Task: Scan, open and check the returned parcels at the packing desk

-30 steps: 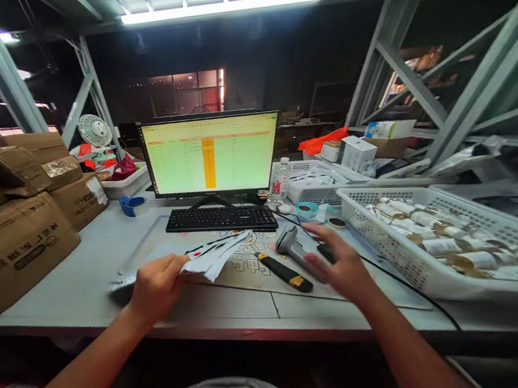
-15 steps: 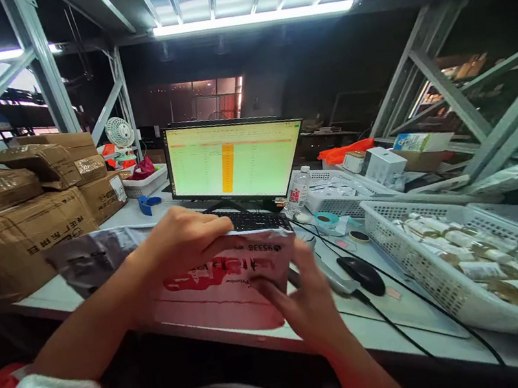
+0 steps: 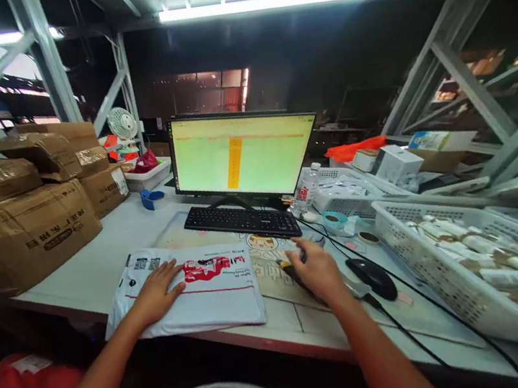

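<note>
A white courier mailer bag (image 3: 220,295) with red print and QR codes lies flat near the table's front edge. My left hand (image 3: 157,294) rests on it, palm down with the fingers spread. My right hand (image 3: 314,270) is to the right of the bag, its fingers curled down over a black and yellow utility knife (image 3: 284,263) on the desk mat. The grey end of a barcode scanner (image 3: 358,287) shows just past that hand, next to a black mouse (image 3: 374,277).
A black keyboard (image 3: 243,220) and a lit monitor (image 3: 243,156) stand behind the bag. Taped cardboard boxes (image 3: 19,232) are stacked at the left. A white basket (image 3: 445,295) of small rolls fills the right side. A tape roll (image 3: 334,218) and a water bottle (image 3: 306,188) sit behind the mouse.
The bag was lifted off the table in both hands and is now laid flat, print side up. My left hand presses on it; my right hand has moved right onto the knife.
</note>
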Demonstrator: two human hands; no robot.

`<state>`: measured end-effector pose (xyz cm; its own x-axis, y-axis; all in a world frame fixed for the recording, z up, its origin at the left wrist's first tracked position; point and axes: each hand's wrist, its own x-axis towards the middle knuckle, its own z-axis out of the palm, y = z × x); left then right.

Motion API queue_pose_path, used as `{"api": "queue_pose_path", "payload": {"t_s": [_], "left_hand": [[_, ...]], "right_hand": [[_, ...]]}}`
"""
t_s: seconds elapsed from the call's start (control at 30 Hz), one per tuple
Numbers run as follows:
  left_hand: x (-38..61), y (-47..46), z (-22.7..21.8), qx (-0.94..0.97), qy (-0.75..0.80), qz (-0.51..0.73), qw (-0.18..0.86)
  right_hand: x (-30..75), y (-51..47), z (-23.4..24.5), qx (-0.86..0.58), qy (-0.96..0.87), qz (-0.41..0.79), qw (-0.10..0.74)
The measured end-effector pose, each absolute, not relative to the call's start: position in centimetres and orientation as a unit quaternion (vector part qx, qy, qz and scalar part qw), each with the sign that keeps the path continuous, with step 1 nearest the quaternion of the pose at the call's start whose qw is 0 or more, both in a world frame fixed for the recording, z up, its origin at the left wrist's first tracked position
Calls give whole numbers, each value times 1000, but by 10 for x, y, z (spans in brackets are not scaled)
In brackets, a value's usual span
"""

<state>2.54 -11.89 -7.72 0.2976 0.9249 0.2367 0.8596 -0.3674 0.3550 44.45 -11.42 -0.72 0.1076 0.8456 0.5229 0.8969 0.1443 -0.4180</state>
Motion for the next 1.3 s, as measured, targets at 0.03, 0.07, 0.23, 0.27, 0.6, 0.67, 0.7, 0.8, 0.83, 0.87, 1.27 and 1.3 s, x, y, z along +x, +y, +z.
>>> {"api": "queue_pose_path", "payload": {"t_s": [0.03, 0.07, 0.23, 0.27, 0.6, 0.67, 0.7, 0.8, 0.83, 0.87, 1.27, 1.3], "left_hand": [[23, -119, -82, 801, 556, 207, 87], [22, -117, -84, 800, 554, 209, 92], [23, -99, -84, 809, 534, 217, 117], [22, -96, -83, 811, 527, 220, 126], [18, -71, -89, 767, 552, 295, 141], [19, -67, -95, 753, 577, 291, 125], [19, -66, -97, 752, 579, 288, 125], [18, -66, -98, 748, 582, 291, 133], [18, -67, -96, 744, 584, 295, 131], [18, -68, -95, 742, 586, 300, 128], [19, -74, -85, 741, 595, 284, 124], [19, -74, -85, 742, 596, 281, 124]], "right_hand": [[460, -120, -6, -685, -657, -56, 309], [472, -126, -5, -712, -649, -66, 260], [477, -160, -13, -732, -661, -86, 139], [472, -164, -16, -728, -664, -99, 138], [437, -141, -9, -697, -712, -18, 81], [412, -129, 9, -628, -764, 33, 143], [393, -123, 19, -585, -793, 54, 161], [318, -102, 42, -478, -867, 81, 113], [293, -95, 48, -458, -882, 76, 78], [269, -88, 52, -447, -891, 64, 37], [275, -106, 75, -429, -888, 66, -152], [293, -119, 76, -433, -885, 77, -153]]}}
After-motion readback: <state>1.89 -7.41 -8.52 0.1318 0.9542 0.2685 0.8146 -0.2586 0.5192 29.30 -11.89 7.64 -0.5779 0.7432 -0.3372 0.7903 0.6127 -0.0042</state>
